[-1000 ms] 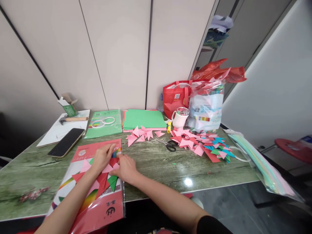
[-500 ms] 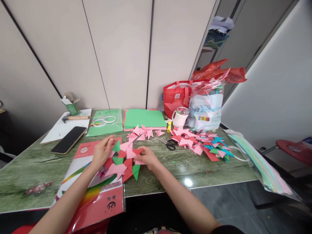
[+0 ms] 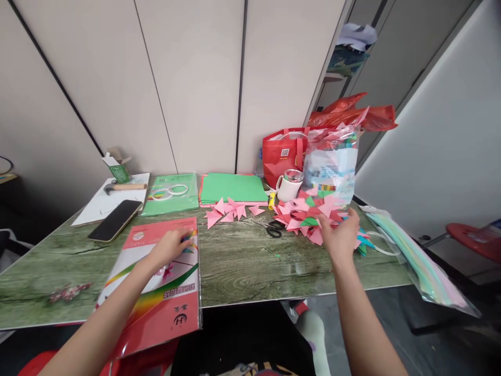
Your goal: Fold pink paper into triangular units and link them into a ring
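Observation:
My right hand (image 3: 341, 236) is over the heap at the right, its fingers round the near edge of a cluster of folded paper pieces (image 3: 310, 221) in pink, red and green. This cluster lies on or just above the pile of pink, red and blue folded pieces (image 3: 287, 219), and the border between them is hard to see. My left hand (image 3: 171, 247) hovers over or rests on the red paper packet (image 3: 176, 308). Its fingers are loosely bent and apart, with nothing visible in them.
Scissors (image 3: 274, 228), a glue stick (image 3: 271, 201) and a white mug (image 3: 289, 186) stand or lie near the pile. Loose pink pieces (image 3: 231, 209) lie before green paper sheets (image 3: 233, 188). A phone (image 3: 115, 221) and a hammer (image 3: 127, 186) are left; a red bag (image 3: 282, 162) is behind.
The folded-paper cluster has gone from between my hands above the packet to the pile at the right, carried by my right hand. My left hand has let go and stays over the packet.

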`<state>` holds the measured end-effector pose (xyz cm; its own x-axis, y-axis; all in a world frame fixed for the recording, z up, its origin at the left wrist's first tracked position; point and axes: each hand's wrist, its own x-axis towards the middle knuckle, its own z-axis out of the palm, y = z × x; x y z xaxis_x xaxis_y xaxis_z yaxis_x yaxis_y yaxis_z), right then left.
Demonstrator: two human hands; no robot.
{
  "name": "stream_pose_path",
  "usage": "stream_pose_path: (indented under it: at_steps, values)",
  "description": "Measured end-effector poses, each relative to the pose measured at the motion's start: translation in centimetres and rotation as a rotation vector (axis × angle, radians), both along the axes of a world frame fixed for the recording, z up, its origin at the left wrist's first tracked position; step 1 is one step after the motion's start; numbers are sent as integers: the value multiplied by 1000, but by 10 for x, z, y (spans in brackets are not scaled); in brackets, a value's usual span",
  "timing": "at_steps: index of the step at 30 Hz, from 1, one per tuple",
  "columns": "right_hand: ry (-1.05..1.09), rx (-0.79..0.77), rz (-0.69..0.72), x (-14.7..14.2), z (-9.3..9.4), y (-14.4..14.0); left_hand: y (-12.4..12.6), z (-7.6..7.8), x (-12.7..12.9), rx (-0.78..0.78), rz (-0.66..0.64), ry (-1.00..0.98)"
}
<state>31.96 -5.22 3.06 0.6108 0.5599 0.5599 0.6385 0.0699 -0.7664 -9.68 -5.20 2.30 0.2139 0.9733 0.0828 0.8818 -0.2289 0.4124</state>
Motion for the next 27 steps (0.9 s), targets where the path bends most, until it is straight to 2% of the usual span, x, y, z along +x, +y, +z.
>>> stream_pose_path:
  at_steps: [1, 2, 3, 4, 7, 9, 10, 13, 16, 18, 20, 22, 25, 27]
  values:
    - [-83, -8, -2, -10, -4, -8, -1, 0, 1, -8, -19, 12]
    - [-125, -18, 71, -26, -7, -18, -2, 0, 1, -13, -37, 23]
    - [-150, -43, 208, -46, -10, -31, -3, -1, 2, -14, -51, 31]
    - [-159, -75, 403, -68, -13, -44, -3, -1, 2, -14, -60, 39]
    - [-362, -205, 1159, -135, -21, -84, -3, 0, 1, -7, -86, 41]
    - [-565, -227, 1458, -168, -29, -103, -3, 1, 0, -6, -112, 22]
    - [-649, -221, 1521, -181, -33, -109, -4, 2, 0, -11, -114, 15]
    - [-799, -189, 1561, -203, -48, -115, -6, 2, -2, -37, -78, 5]
    - [-769, -154, 1504, -211, -54, -109, -7, 6, -4, -53, -92, -27]
    - [-708, -84, 1499, -214, -50, -101, -6, 19, -8, -57, -134, -74]
    - [-617, -3, 1474, -217, -39, -91, -4, 42, -18, -4, -104, -111]
    - [-476, 26, 1396, -218, -24, -78, -4, 73, -34, 108, 22, -196]
    - [-200, 28, 1266, -219, -1, -59, -8, 119, -60, 288, 151, -559]
    - [9, 18, 1147, -216, 12, -48, -14, 139, -71, 337, 177, -694]
